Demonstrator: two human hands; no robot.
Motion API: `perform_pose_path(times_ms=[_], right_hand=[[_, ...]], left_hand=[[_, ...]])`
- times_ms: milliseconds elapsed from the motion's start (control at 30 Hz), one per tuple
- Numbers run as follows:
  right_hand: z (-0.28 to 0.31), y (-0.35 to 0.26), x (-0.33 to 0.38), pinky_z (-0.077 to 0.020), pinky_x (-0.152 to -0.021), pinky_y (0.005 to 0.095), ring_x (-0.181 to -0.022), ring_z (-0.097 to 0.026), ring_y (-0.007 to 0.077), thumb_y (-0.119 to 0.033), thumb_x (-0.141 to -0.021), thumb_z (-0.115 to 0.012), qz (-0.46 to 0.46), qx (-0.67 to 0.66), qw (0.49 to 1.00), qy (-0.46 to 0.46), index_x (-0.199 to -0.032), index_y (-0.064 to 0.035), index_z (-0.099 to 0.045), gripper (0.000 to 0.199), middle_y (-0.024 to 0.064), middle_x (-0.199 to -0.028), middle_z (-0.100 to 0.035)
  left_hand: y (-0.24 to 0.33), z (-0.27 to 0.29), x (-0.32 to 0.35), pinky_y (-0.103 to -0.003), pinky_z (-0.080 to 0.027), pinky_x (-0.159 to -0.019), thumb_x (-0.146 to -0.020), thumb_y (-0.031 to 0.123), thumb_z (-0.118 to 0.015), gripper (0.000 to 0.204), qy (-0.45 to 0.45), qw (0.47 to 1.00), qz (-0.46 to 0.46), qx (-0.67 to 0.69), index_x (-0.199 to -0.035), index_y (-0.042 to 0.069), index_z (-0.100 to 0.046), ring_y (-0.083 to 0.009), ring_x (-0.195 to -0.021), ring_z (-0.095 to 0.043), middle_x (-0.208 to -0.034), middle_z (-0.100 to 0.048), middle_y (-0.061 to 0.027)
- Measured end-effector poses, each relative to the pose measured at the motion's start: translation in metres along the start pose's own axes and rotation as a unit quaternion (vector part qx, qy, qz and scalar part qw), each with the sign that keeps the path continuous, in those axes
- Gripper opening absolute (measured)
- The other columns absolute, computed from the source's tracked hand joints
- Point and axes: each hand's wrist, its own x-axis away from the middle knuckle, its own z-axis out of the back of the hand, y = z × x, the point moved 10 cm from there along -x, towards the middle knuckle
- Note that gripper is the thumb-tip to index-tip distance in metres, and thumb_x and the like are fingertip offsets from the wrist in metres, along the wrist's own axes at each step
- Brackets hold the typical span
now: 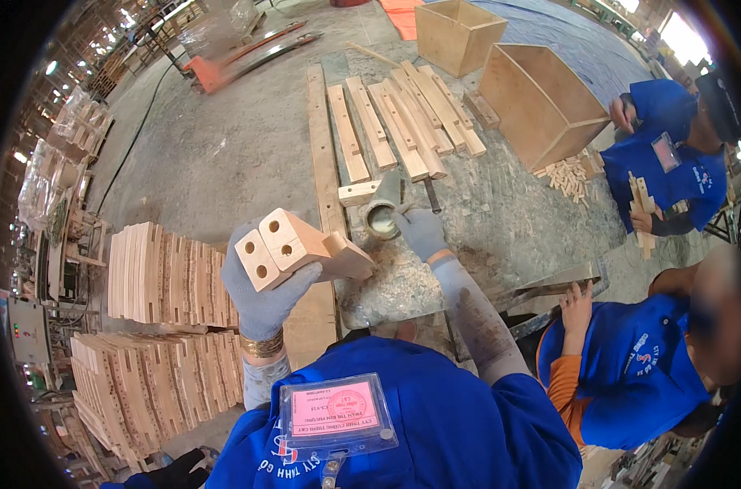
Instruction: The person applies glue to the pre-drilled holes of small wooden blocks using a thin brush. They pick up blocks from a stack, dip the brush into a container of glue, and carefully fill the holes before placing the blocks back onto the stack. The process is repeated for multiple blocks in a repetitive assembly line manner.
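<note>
Gripping two wooden blocks (pixel 293 247) from beneath, the gloved left hand (pixel 260 293) was raised with its forearm upright and fingers curled shut, the drilled ends of the blocks facing the camera. Stretched forward over the stone-topped bench (pixel 501 220), the right hand (pixel 420 231) was closed around a glue pot (pixel 384 210).

**Open floor upper left, clutter elsewhere**

Bare concrete floor (pixel 224 147) in the upper left of the frame leaves room to pass. Stacked wooden pieces (pixel 167 277) block the lower left, laid planks (pixel 395 122) and plywood boxes (pixel 541 102) crowd the upper middle, and two co-workers (pixel 631 359) close the right.
</note>
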Motion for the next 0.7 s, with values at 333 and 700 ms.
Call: perform_pose_path(times_ms=[333, 700], right_hand=[[-0.013, 0.010, 0.000, -0.0456, -0.059, 0.0417, -0.065, -0.059, 0.0370, -0.039, -0.084, -0.054, -0.044, -0.084, 0.995, -0.027, -0.073, -0.0015, -0.064, 0.040, 0.0212, -0.068, -0.059], [0.068, 0.027, 0.008, -0.0414, -0.051, 0.0212, -0.060, -0.054, 0.0082, -0.026, -0.091, -0.053, -0.175, -0.581, 0.789, 0.095, -0.088, 0.0004, -0.060, 0.027, 0.0030, -0.071, -0.059]], left_hand=[[-0.023, -0.010, 0.004, -0.026, -0.049, -0.071, -0.056, 0.011, -0.082, 0.058, 0.017, 0.997, 0.054, 0.055, -0.104, -0.004, -0.053, -0.0137, -0.082, -0.059, -0.092, -0.060, -0.0074], [-0.005, -0.055, 0.000, -0.028, -0.051, -0.071, -0.058, 0.013, -0.083, 0.059, -0.048, 0.997, 0.021, 0.054, -0.106, -0.003, -0.052, -0.0148, -0.085, -0.061, -0.094, -0.062, -0.0094]])
